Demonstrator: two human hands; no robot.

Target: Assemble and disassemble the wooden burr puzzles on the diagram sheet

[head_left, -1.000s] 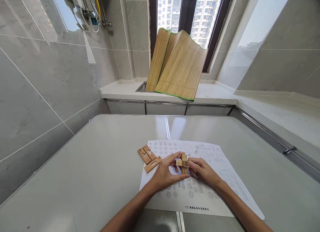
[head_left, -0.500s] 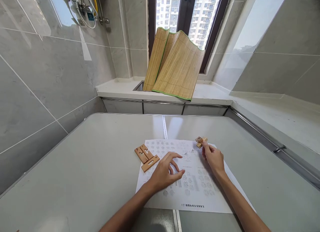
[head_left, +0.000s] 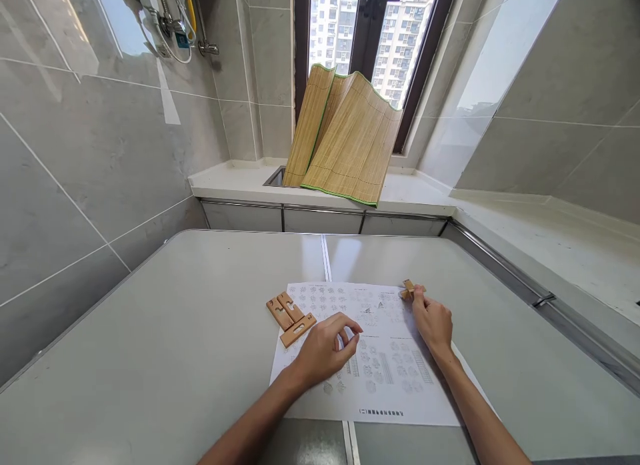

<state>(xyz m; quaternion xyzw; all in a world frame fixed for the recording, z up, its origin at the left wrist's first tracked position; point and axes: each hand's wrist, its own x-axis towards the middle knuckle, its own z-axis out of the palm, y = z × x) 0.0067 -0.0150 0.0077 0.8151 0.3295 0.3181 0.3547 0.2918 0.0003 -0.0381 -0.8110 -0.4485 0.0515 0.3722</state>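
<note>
My right hand (head_left: 433,323) grips a small cluster of wooden puzzle pieces (head_left: 407,290) at the far right corner of a printed sheet (head_left: 380,401). Its fingers partly cover the cluster, so how the pieces join is hard to see. Over the middle of the sheet hovers my left hand (head_left: 327,348), its thumb and index finger curled almost tip to tip with nothing visible between them. Several flat notched wooden puzzle pieces (head_left: 299,329) lie just beyond it, at the sheet's left edge; two sit side by side and one lies across their near ends.
The sheet rests on a pale grey tabletop (head_left: 150,358) with a seam down its middle. Behind it, a bamboo mat (head_left: 350,145) leans on a white ledge (head_left: 225,185) against the window. Tiled walls (head_left: 75,165) flank both sides.
My left thumb and index finger have drawn together from a wider gap. The puzzle cluster in my right hand has turned and shifted slightly right. The view has tilted a little.
</note>
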